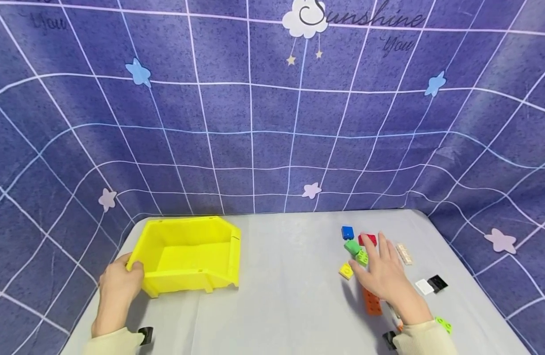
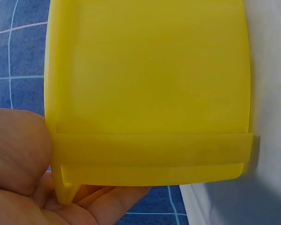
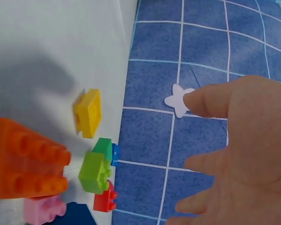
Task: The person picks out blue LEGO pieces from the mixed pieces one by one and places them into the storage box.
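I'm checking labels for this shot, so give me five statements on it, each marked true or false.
1. The left hand grips the bin. True.
2. The orange block lies inside the bin. False: it lies on the table.
3. The right hand holds nothing. True.
4. The blue block is nearer the person than the orange block. False: it is farther away.
5. The white block lies beside the black one. True.

The blue backdrop [image 1: 272,153] reads "Sunshine" [image 1: 365,18] above "You" [image 1: 398,44] toward upper right, "You" again upper left.
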Tool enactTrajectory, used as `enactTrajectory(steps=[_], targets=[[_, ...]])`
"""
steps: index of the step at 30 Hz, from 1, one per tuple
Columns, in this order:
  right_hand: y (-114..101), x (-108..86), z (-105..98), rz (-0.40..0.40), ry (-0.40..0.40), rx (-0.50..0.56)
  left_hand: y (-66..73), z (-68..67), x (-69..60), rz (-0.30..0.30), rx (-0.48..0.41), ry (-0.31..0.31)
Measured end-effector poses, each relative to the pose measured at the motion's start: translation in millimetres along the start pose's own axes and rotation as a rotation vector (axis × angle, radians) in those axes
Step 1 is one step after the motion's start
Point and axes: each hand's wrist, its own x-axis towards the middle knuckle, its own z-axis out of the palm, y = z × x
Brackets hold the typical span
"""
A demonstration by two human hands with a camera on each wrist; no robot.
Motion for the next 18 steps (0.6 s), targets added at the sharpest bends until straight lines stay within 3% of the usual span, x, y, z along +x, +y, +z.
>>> enactTrajectory(steps=[9, 18], targets=[[-3.8, 28.7, -3.9, -0.041, -0.005, -0.017, 0.8, 1.6, 0.5, -0.012, -0.013, -0.009], [5.8, 75.5, 8.7, 0.020, -0.071, -0.041, -1.2, 1.9, 0.2, -0.022, -0.033, 0.004]])
